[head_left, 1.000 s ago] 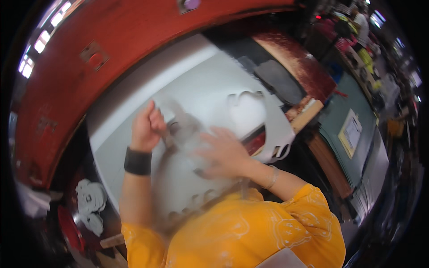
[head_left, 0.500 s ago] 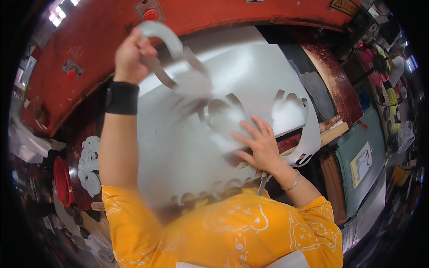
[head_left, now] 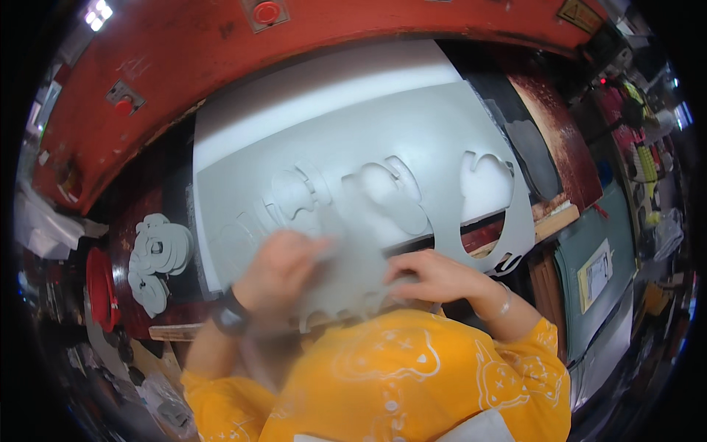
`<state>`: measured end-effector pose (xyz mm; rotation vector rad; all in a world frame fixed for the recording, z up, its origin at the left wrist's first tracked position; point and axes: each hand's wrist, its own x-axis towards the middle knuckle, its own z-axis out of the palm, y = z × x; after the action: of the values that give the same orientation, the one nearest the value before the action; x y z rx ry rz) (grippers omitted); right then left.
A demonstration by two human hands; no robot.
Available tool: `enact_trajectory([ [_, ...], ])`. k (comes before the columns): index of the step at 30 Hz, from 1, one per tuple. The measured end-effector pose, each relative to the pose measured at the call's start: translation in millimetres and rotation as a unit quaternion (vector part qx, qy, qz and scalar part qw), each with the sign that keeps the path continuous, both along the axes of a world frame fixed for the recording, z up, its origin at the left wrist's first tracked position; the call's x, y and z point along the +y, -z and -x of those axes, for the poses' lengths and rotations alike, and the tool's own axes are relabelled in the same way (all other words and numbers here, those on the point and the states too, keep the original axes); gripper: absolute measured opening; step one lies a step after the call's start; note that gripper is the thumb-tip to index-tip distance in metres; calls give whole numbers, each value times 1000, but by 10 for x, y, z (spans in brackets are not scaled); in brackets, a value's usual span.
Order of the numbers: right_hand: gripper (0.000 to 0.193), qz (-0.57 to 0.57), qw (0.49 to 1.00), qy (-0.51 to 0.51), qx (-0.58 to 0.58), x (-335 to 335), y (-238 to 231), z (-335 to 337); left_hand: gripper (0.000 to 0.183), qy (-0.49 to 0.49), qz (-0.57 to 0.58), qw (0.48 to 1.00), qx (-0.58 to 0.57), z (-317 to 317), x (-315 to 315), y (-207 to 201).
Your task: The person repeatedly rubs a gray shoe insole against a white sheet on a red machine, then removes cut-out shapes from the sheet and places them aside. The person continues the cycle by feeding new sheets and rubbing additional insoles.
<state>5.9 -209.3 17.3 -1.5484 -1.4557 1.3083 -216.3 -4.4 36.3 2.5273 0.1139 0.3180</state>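
Note:
A large grey sheet (head_left: 412, 110) with cut outlines and openings lies in front of me. Above its near part is a grey cut-out piece (head_left: 347, 243), badly smeared by motion. My left hand (head_left: 283, 267), with a black band at its wrist, is closed at the left side of this piece. My right hand (head_left: 434, 277) is at the piece's right side, its fingers curled inward; blur hides what they hold. Near the sheet's middle is a rounded opening with a loose-looking curved strip (head_left: 401, 173). Scalloped cut edges (head_left: 320, 320) show close to my shirt.
Several grey cut-out pieces (head_left: 163, 247) are piled at the left. A red machine body (head_left: 177, 55) with red push buttons (head_left: 266, 12) spans the far side. A white board (head_left: 331, 70) lies beneath the sheet. Green folders (head_left: 589, 228) and a wooden strip (head_left: 557, 221) are at the right.
My left hand has come down from the far left toward me with the curved grey cut-out. My right hand has drawn back off the sheet, its spread fingers now curled.

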Motion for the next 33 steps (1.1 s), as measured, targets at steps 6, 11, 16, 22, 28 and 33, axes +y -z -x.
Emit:
enact_trajectory([
  [6,28,36,947,-86,307,423,417,-4,55,-32,-47,998,8,87,-516,291],
  [11,26,-5,913,-74,401,399,543,-2,60,-78,-50,996,-12,-14,-599,453],
  [16,23,-16,989,-74,124,348,76,78,57,-100,236,967,-4,28,-408,270],
  [22,38,-148,925,27,-349,375,-352,337,50,-49,653,753,-71,39,331,-26],
  [28,40,-372,855,98,-346,767,-163,592,48,-89,498,856,108,-242,522,-220],
  [33,29,-486,831,32,-268,995,111,540,36,-126,562,816,58,-248,848,-331],
])
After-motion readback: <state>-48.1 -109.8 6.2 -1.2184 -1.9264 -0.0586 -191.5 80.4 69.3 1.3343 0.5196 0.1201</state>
